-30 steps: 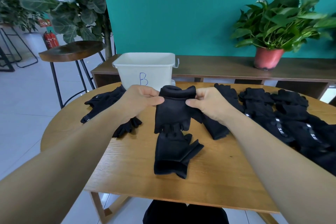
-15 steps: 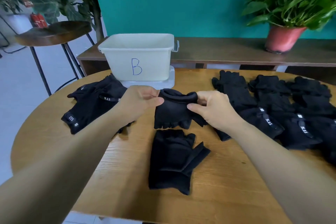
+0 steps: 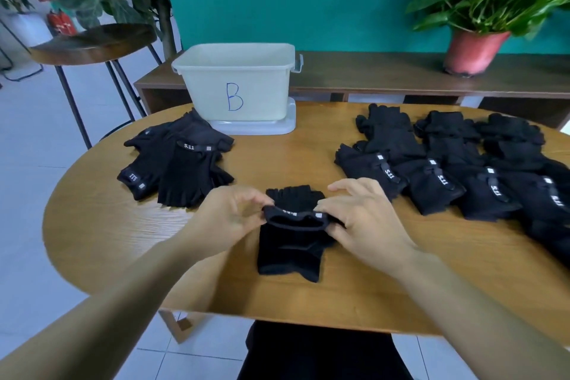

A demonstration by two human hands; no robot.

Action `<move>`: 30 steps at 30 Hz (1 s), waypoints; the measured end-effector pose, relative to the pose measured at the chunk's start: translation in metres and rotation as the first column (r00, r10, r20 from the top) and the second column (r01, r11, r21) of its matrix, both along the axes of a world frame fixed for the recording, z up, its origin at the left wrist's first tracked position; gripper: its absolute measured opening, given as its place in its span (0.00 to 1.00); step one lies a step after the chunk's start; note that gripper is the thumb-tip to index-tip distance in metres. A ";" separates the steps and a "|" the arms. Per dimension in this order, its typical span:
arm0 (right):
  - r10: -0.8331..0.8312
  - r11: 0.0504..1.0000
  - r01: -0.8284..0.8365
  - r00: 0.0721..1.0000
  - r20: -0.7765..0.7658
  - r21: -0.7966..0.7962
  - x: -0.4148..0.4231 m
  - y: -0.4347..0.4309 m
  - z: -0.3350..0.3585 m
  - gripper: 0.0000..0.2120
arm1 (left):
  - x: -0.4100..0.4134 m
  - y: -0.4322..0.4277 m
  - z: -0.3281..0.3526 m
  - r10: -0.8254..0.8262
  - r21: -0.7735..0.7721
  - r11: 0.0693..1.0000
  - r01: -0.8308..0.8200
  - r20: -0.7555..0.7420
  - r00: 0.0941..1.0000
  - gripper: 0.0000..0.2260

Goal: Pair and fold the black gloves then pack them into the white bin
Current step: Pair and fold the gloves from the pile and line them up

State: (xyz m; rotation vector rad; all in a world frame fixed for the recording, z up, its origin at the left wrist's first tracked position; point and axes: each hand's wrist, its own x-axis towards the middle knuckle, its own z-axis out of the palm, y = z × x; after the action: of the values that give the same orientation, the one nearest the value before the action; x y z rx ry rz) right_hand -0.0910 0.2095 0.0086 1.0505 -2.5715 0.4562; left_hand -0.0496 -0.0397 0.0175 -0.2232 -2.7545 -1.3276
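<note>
Centre frame: our left hand (image 3: 228, 219) and right hand (image 3: 364, 220) each pinch the cuff of the glove pair (image 3: 290, 251) on the table (image 3: 354, 287) — fold unfinished, we judge. Bin (image 3: 237, 83) upper centre, inside hidden. Left pile (image 3: 182, 170) and right pile (image 3: 447, 176) wait — most work remains.

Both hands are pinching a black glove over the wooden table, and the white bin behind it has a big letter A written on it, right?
Not quite. The head view shows a blue B, not an A, on the white bin. The rest holds: the left hand and right hand both pinch a black glove over the wooden table.
</note>
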 end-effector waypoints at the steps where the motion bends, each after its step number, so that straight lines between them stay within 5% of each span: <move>1: -0.004 0.999 0.005 1.000 -0.021 0.040 0.005 0.000 -0.005 0.07 | 0.004 0.000 -0.008 -0.015 -0.050 0.999 0.014 -0.026 1.000 0.13; 6: -0.012 0.985 0.037 0.990 -0.144 0.170 0.020 -0.006 -0.020 0.12 | 0.018 -0.003 -0.043 -0.014 -0.337 0.940 -0.049 -0.183 0.983 0.11; 10: 0.000 0.982 0.037 0.981 -0.196 0.186 0.023 -0.008 -0.023 0.18 | 0.019 -0.003 -0.053 -0.019 -0.348 0.935 -0.072 -0.252 0.968 0.10; 18: 0.054 0.982 0.010 0.941 -0.334 0.187 0.025 -0.012 -0.036 0.13 | 0.024 0.000 -0.058 0.016 -0.296 0.951 -0.093 -0.252 0.968 0.09; 22: 0.067 0.977 0.003 0.945 -0.320 0.213 0.025 -0.008 -0.035 0.10 | 0.027 -0.001 -0.055 -0.033 -0.336 0.940 -0.056 -0.254 0.967 0.11; 25: 0.005 0.994 0.024 0.964 -0.267 0.105 0.028 0.000 -0.025 0.17 | 0.027 -0.013 -0.046 -0.083 -0.368 0.930 -0.015 -0.250 0.965 0.18; 28: -0.174 0.978 0.155 0.975 -0.139 -0.136 0.025 -0.006 -0.008 0.22 | 0.016 -0.017 -0.028 0.030 -0.248 0.964 -0.101 -0.274 0.961 0.20; 30: -0.250 0.964 0.246 0.968 -0.030 -0.106 0.019 -0.024 0.006 0.21 | 0.001 -0.003 -0.016 0.108 -0.240 0.957 -0.164 -0.231 0.967 0.19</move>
State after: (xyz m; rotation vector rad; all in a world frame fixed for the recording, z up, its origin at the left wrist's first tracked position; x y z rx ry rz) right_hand -0.0716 0.1851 0.0146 0.6842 -2.5656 0.4862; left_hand -0.0488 -0.0431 0.0019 -0.1755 -2.6920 -0.8554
